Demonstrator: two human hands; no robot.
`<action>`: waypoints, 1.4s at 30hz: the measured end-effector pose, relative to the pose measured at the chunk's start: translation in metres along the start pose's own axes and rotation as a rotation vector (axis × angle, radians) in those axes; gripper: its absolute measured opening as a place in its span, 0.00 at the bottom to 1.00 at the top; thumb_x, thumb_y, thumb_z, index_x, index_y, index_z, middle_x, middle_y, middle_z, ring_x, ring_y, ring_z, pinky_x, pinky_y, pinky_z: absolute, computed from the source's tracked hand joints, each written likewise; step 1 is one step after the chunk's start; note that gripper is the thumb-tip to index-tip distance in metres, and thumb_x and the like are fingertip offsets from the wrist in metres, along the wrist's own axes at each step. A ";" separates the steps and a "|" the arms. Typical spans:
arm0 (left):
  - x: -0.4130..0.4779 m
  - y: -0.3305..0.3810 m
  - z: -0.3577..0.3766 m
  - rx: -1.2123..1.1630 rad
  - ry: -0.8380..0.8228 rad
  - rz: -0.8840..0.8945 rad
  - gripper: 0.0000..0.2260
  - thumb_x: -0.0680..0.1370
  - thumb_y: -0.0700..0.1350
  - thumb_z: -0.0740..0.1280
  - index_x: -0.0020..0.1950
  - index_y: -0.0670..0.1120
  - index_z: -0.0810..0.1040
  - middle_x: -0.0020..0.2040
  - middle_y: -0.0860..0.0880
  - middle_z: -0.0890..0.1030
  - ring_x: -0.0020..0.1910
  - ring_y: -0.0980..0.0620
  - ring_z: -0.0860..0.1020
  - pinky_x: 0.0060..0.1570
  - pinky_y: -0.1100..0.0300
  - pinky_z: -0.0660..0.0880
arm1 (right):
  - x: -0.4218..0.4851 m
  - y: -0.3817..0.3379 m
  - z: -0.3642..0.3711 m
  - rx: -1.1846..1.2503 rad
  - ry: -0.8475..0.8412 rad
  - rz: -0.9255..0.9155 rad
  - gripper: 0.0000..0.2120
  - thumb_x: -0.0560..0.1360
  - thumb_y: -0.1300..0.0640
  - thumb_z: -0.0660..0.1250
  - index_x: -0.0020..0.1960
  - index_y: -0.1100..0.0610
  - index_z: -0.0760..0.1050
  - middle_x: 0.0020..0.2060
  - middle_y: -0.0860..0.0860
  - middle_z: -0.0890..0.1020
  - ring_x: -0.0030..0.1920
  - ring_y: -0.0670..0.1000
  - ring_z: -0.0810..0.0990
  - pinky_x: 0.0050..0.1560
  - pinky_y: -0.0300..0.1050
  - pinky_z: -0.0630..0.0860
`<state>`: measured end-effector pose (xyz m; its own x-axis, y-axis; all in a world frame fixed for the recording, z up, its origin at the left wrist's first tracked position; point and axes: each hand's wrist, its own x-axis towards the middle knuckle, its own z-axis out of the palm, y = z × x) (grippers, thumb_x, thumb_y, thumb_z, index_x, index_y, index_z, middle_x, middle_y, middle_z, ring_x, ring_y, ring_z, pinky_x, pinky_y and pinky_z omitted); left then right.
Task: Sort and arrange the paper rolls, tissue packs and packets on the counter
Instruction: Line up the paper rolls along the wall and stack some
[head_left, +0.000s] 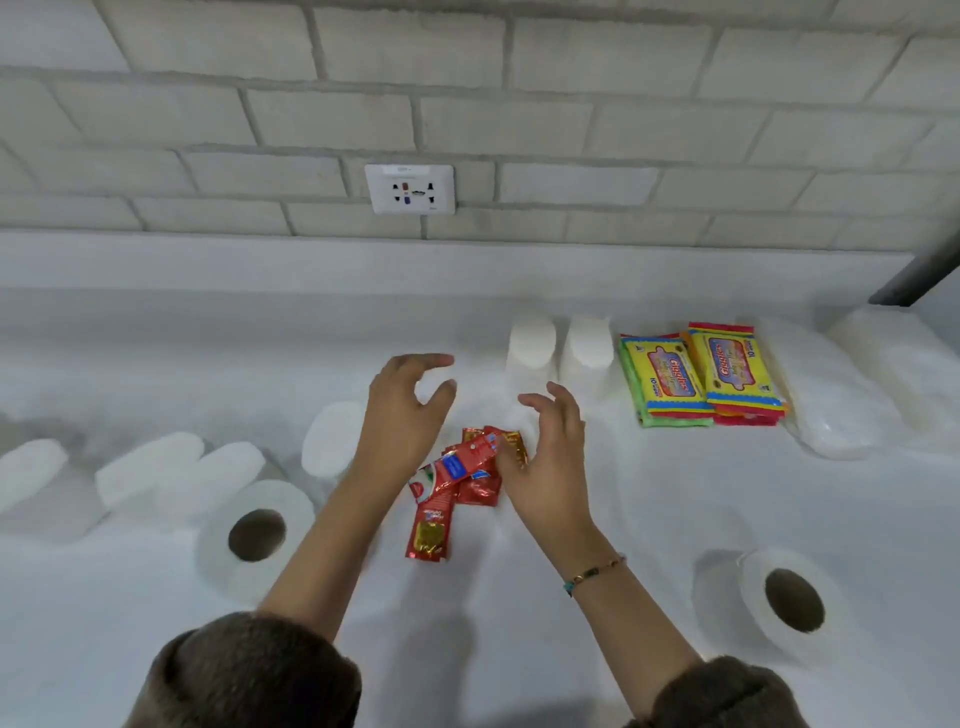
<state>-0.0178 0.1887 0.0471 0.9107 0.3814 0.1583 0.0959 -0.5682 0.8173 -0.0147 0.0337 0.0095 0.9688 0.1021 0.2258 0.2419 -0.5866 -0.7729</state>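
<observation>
Counter (597, 519): white, carrying everything.

Paper rolls: two are standing side by side at the back (530, 348), several are lying loose at the left (150, 467), and one is sitting at the near right (789, 597), well apart. Grouping looks unfinished.

Tissue packs (660, 379): two stacks lying just beside each other at the right, seemingly sorted.

Left hand (405, 410): hovering, fingers loosely curved and apart, holding nothing.

Right hand (550, 457): hovering over the packets, fingers relaxed and spread. Contact is unclear.

Packets (457, 483): red, lying jumbled at centre between the hands, apparently awaiting straightening.

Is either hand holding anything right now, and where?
Left hand holds nothing. Right hand is at the red packets, thumb side; whether it grips cannot be told.
</observation>
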 end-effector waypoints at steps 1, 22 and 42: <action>-0.009 -0.005 -0.012 -0.005 0.027 -0.037 0.11 0.77 0.46 0.64 0.58 0.53 0.77 0.61 0.52 0.75 0.55 0.57 0.71 0.53 0.61 0.68 | -0.007 -0.007 0.007 0.003 -0.057 -0.012 0.21 0.73 0.53 0.69 0.62 0.48 0.66 0.70 0.49 0.62 0.66 0.44 0.62 0.67 0.62 0.66; -0.068 -0.133 -0.198 0.515 -0.294 -0.105 0.35 0.69 0.32 0.62 0.71 0.58 0.64 0.73 0.54 0.62 0.71 0.47 0.60 0.69 0.52 0.63 | -0.027 -0.101 0.129 -0.320 -0.585 -0.224 0.27 0.73 0.59 0.67 0.68 0.43 0.63 0.76 0.48 0.44 0.72 0.61 0.55 0.70 0.60 0.61; 0.031 -0.129 -0.121 0.470 -0.435 0.289 0.31 0.74 0.50 0.69 0.73 0.50 0.59 0.74 0.50 0.59 0.63 0.45 0.71 0.65 0.56 0.67 | 0.011 -0.075 0.126 -0.779 -0.093 -0.163 0.30 0.62 0.72 0.72 0.62 0.60 0.73 0.64 0.60 0.74 0.64 0.61 0.73 0.67 0.60 0.61</action>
<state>-0.0504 0.3620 0.0138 0.9946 -0.1028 0.0171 -0.1000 -0.8951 0.4344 -0.0153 0.1801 -0.0048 0.9334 0.2809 0.2232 0.3067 -0.9475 -0.0903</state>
